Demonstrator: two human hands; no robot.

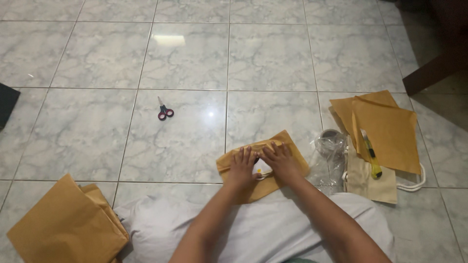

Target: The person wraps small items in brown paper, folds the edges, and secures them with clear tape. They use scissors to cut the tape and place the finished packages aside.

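A parcel wrapped in brown paper (285, 141) lies on the tiled floor just in front of me. My left hand (242, 168) presses flat on its near left part, fingers spread. My right hand (280, 159) presses on its middle, fingers pointing left and touching the left hand's fingertips. A small white and yellow patch (261, 171) shows between the two hands. Neither hand grips anything; both lie on top of the paper.
Red-handled scissors (165, 111) lie on the floor to the far left. Brown paper sheets (387, 129) with a yellow-green cutter (371, 154) lie at right, over a beige cloth bag (366, 182). Crumpled clear plastic (330, 160) sits beside a tape roll (331, 134). Folded brown paper (66, 224) lies near left. Dark furniture (438, 48) stands at the far right.
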